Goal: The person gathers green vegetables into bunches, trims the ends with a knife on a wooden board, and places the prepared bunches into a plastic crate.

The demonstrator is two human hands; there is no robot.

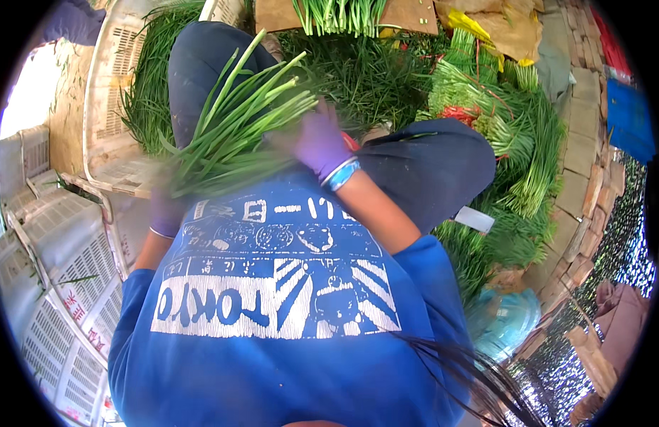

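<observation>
A loose bunch of long green garlic chives [251,117] lies slanted over my lap, its pale cut stem ends up and to the right. My left hand [167,210], in a purple glove, is closed around the leafy lower end; leaves and motion blur cover most of its fingers. On the right edge of the bunch is my right hand [319,146], also purple-gloved, with a blue band at the wrist. Its fingers are smeared by motion, so their grip does not show.
Left of my knee stands a beige plastic crate [105,121] with more greens. White crates [73,285] line the left side. Ahead, cut stalks [340,16] lie on a brown board [411,16]. Tied bundles [461,92] are piled at the right, by a brick edge [582,135].
</observation>
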